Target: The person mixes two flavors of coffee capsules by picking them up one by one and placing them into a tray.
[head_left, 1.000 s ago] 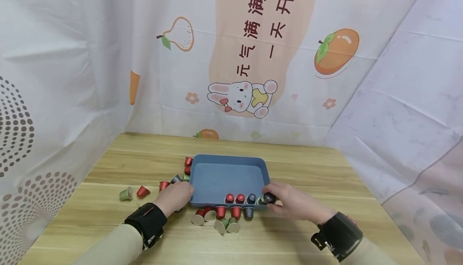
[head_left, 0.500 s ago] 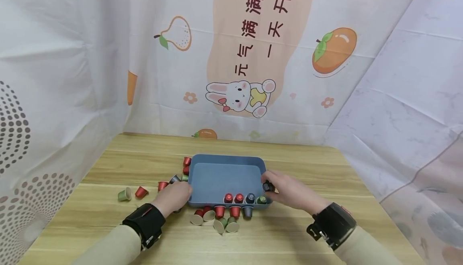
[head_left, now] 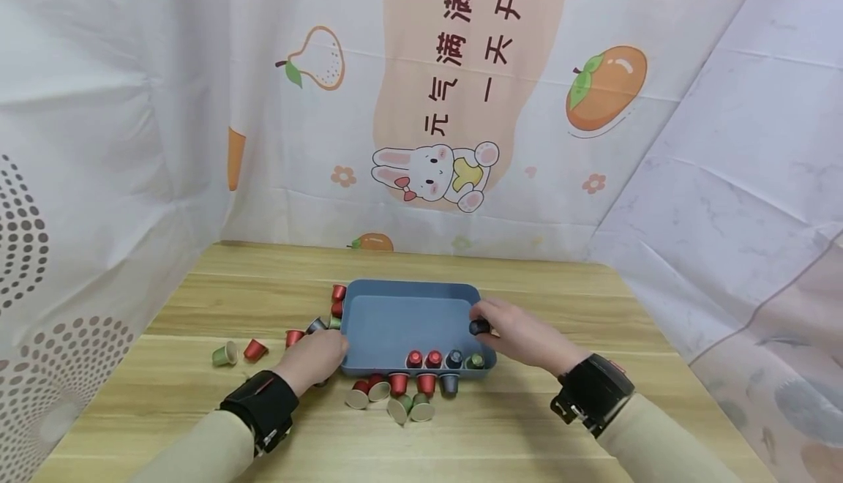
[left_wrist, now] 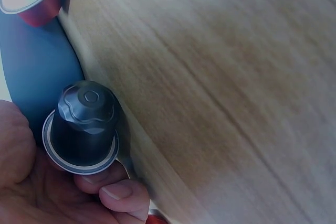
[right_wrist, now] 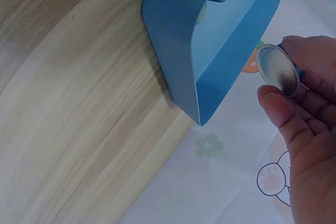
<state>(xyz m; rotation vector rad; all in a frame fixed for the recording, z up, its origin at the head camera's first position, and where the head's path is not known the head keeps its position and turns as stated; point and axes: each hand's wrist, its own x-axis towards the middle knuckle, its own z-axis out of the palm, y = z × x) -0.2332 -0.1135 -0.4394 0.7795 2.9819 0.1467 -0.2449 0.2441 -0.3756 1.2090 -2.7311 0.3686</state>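
My right hand (head_left: 516,331) pinches a dark coffee capsule (head_left: 479,327) over the right end of the blue-grey tray (head_left: 415,290). In the right wrist view, that capsule's silver lid (right_wrist: 278,70) faces the camera, with the thumb and fingers at its rim. My left hand (head_left: 315,358) lies at the tray's left rim. In the left wrist view, its curled fingers hold a black coffee capsule (left_wrist: 86,114) by the rim, domed end facing the camera. Inside the tray's front edge, red capsules (head_left: 433,359), a dark blue capsule (head_left: 454,359) and a green capsule (head_left: 475,361) stand in a row.
Red capsules (head_left: 398,383) and a grey capsule (head_left: 449,385) line the tray's front wall outside, with tipped green capsules (head_left: 422,408) nearer. Red capsules (head_left: 339,293) sit along the left wall. Farther left lie a green capsule (head_left: 225,355) and a red capsule (head_left: 255,350).
My right hand has moved with its capsule away from the tray's front right corner, toward the back. The green capsule there now shows fully. My left hand has stayed almost in place.
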